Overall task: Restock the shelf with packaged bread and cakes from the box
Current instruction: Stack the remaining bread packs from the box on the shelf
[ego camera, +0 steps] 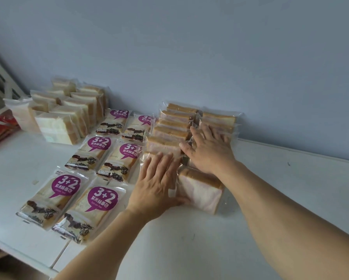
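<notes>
While both hands lie flat on the clear-wrapped pink bread packs [170, 126], the white shelf [280, 190] underneath carries several groups of packaged bread. I take those pink packs, standing in rows against the pale blue wall [189, 47], as my landmark.

The left hand [156, 184] rests on the near left end of the rows, its fingers [165, 160] straight and together, pressing down on the wrappers, with the thumb against the side of the nearest pink pack [200, 191]. That pack stands on edge at the front of the rows, crust uppermost. The right hand [208, 150] lies further back, across the middle of the rows, its fingers spread and straight over the tops of the packs; it grips nothing either.

Just left of the pink packs lie six purple-labelled bread packs [97, 205] marked "3+2", flat on the shelf in two columns running from the wall toward the front edge. Further left again, near the wall, stands a cluster of pale sandwich bread packs [68, 116] in clear wrap. Beyond those, at the far left edge of view, red packets [1, 128] lie partly cut off.

To the right of the pink packs the shelf surface is white, with a few small marks.
</notes>
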